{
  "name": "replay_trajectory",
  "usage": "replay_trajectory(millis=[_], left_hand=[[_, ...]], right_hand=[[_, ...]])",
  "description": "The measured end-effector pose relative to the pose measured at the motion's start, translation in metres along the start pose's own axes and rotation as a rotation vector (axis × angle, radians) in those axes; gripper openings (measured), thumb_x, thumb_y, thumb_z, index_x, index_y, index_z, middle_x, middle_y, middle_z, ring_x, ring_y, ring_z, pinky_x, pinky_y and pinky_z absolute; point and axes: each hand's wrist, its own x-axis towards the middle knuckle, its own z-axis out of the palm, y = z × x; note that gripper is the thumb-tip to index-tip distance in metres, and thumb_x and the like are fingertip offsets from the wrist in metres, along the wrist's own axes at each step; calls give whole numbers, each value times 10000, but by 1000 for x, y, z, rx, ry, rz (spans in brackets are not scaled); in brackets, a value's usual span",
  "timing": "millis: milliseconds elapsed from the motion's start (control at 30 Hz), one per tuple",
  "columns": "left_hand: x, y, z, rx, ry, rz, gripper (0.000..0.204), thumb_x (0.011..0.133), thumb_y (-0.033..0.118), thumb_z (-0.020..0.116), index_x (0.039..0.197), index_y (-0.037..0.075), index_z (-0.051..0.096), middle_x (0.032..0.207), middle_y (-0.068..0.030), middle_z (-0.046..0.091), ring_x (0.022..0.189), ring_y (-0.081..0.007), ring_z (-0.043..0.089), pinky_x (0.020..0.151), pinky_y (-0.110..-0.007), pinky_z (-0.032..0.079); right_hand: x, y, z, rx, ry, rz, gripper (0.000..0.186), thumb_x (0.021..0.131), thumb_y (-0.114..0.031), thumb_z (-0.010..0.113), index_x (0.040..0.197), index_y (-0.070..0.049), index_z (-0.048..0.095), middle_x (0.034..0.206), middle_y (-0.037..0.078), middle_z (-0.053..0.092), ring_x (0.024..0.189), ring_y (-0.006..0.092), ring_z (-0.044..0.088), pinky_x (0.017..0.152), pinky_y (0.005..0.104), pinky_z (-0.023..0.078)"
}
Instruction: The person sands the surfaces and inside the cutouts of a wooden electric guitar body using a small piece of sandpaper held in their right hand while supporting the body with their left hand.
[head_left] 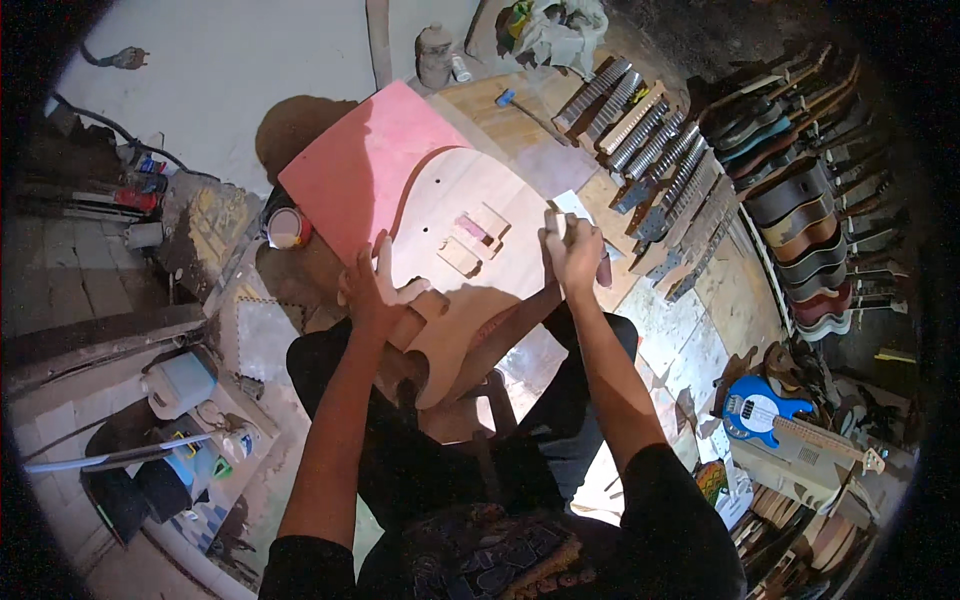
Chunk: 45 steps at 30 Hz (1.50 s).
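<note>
An unfinished pale wood electric guitar body [465,190] lies over my lap and a pink board [345,150]. Its top has routed pickup cavities and small drilled holes. My left hand [378,290] grips its left edge, thumb over the top and fingers apart. At the right edge, my right hand [578,252] is closed, with its fingers bent around something small and pale. Only a bit of that thing shows above the fingers, so its kind cannot be made out. Shadows from both arms fall across the body's near part.
Several guitar necks [655,140] lie in a row at the far right, near a small blue-headed hammer [507,98]. Finished guitars [800,220] hang beyond them. A blue bass guitar [755,412] rests at the right. An open tin [285,228] and a plastic jug [180,385] stand left.
</note>
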Motion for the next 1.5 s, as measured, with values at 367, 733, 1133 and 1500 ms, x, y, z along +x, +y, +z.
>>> replay_trajectory(millis=[367,733,1133,1500], left_hand=[[-1,0,-15,18,-138,-105,1133,698,690,783,1597,170,332,1442,-186,456,1360,-394,430,1083,-644,309],[-10,-20,-20,25,-61,-61,1136,708,669,794,1603,162,313,1434,-191,460,1379,-371,415,1091,-655,305],[1,7,-18,86,-104,-135,1120,658,601,860,1563,154,374,1426,-173,468,1385,-373,416,1125,-647,287],[-2,4,-7,53,-76,-102,1174,656,635,849,1606,185,326,1457,-169,441,1401,-369,386,1124,-636,273]], right_hand=[[-22,4,16,56,141,71,355,797,-174,803,1014,37,617,945,182,578,906,338,548,779,444,463],[-59,-28,10,-90,3,-317,501,781,-261,835,1154,11,641,933,188,587,793,326,545,710,427,466],[-147,-86,38,-184,-419,-411,413,852,-390,733,1140,-95,717,1131,148,708,1044,345,678,869,490,533],[10,-50,-2,-14,16,18,408,806,-279,782,1062,7,643,975,241,603,929,402,586,809,498,489]])
